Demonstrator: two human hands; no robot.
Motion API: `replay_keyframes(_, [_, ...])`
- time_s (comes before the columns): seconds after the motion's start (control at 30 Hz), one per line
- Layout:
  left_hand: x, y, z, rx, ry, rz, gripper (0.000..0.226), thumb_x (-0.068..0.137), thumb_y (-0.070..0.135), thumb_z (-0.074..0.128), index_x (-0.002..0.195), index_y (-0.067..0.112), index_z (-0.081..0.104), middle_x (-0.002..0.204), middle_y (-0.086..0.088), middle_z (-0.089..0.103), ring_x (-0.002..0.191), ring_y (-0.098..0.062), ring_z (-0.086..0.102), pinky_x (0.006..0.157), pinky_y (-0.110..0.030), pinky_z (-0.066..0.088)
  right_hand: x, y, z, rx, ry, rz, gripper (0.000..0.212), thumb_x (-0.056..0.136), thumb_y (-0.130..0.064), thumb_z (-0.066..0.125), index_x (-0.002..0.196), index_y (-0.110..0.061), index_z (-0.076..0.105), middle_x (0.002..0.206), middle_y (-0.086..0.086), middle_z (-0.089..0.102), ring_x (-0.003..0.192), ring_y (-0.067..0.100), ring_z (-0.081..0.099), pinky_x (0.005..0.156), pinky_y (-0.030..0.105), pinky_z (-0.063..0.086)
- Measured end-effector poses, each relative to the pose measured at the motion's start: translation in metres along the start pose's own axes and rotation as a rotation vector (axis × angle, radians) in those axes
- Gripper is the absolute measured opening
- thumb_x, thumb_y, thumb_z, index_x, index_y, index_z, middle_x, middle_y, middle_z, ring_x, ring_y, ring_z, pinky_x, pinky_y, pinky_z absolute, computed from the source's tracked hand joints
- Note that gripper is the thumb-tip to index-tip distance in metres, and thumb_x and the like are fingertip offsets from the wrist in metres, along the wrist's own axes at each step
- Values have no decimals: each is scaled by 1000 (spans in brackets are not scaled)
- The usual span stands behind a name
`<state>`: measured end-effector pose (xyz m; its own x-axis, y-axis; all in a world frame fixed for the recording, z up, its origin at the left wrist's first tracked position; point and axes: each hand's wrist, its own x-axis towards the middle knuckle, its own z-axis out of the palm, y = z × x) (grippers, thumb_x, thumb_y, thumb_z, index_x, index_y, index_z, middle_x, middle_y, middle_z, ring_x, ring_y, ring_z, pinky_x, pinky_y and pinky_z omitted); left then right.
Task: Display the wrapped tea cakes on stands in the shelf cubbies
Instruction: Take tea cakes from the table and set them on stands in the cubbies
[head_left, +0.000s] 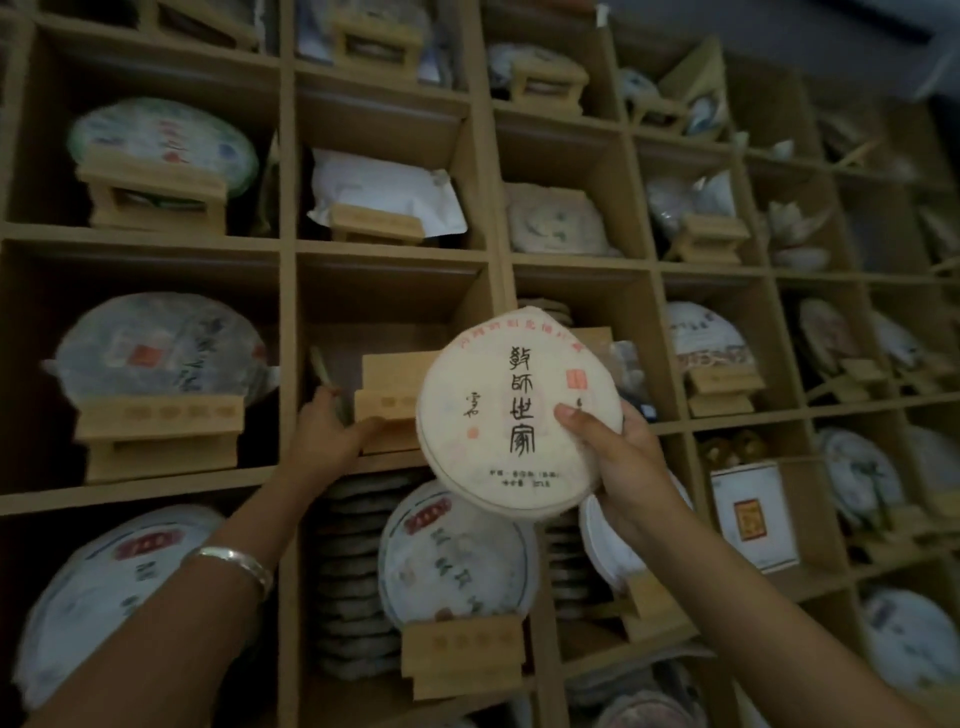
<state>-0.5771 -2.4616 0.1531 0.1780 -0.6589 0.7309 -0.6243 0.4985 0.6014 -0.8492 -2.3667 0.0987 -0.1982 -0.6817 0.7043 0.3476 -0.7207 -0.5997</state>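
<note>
A round tea cake (511, 410) wrapped in white paper is being held up in front of the shelf (392, 252), clamped at its lower right edge by the right hand (621, 457). Large black brush characters and small red seals are being shown on its face; the fine print is too blurred to read. Left of the cake, a wooden stand (389, 402) in an otherwise open cubby is being gripped by the left hand (327, 434).
</note>
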Motion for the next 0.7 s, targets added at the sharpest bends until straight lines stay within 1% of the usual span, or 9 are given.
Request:
replay_keyframes(0.07, [9,3,14,13,-2,-1,82,76,39,78,139,9,36,136,-18,51,119,-37,53,97,-46,48,7,-2,-8,-15,5,-6,42,87,-9,67,127,-15,60,116,10,72,106,29,69,90,53,55])
replay_keyframes(0.13, [15,10,26,-22,-13,-42,91,78,42,77,146,9,26,141,-18,48,124,-37,50,99,-44,44,11,-2,-17,-34,5,-14,40,88,-7,66,126,-15,60,114,11,72,105,28,70,87,50,57])
replay_keyframes(0.2, [22,14,36,-97,-60,-111,93,79,48,74,147,10,23,142,-16,47,126,-36,48,99,-43,41,15,-2,-25,-40,19,-19,37,88,-6,66,123,-16,62,111,9,74,101,27,71,81,46,60])
replay_keyframes(0.27, [30,15,40,-190,-90,-175,92,78,48,74,147,11,25,145,-15,45,128,-35,46,101,-43,39,15,-2,-33,-46,47,-19,35,86,-6,67,119,-16,63,107,8,75,97,25,72,76,42,61])
replay_keyframes(0.37, [39,12,42,-255,-96,-260,86,73,45,78,142,13,39,142,-15,48,127,-36,47,102,-46,39,16,-3,-43,-60,63,-16,39,86,-6,68,123,-16,62,110,9,74,102,27,71,82,46,59])
replay_keyframes(0.43, [40,12,42,-264,-103,-287,78,70,45,80,134,13,50,136,-15,54,122,-36,51,95,-45,42,15,-4,-48,-65,79,-16,40,86,-7,68,125,-16,61,113,10,73,104,28,70,87,51,57])
replay_keyframes(0.5, [39,10,43,-253,-71,-286,78,65,50,82,129,14,54,131,-14,57,117,-35,54,91,-45,44,15,-7,-52,-58,91,-13,42,85,-7,68,125,-15,60,114,11,73,105,28,70,88,53,56])
replay_keyframes(0.6, [37,8,39,-264,-42,-260,86,60,54,83,131,16,51,131,-13,57,116,-35,54,90,-47,46,11,-14,-57,-57,98,-20,40,85,-7,68,123,-14,60,113,11,73,104,29,70,89,53,56])
replay_keyframes(0.7, [35,9,30,-342,-79,-275,100,58,49,85,141,16,41,139,-13,51,123,-35,49,97,-50,43,8,-22,-59,-68,111,-29,44,84,-9,69,126,-14,59,115,11,72,106,29,69,90,53,55])
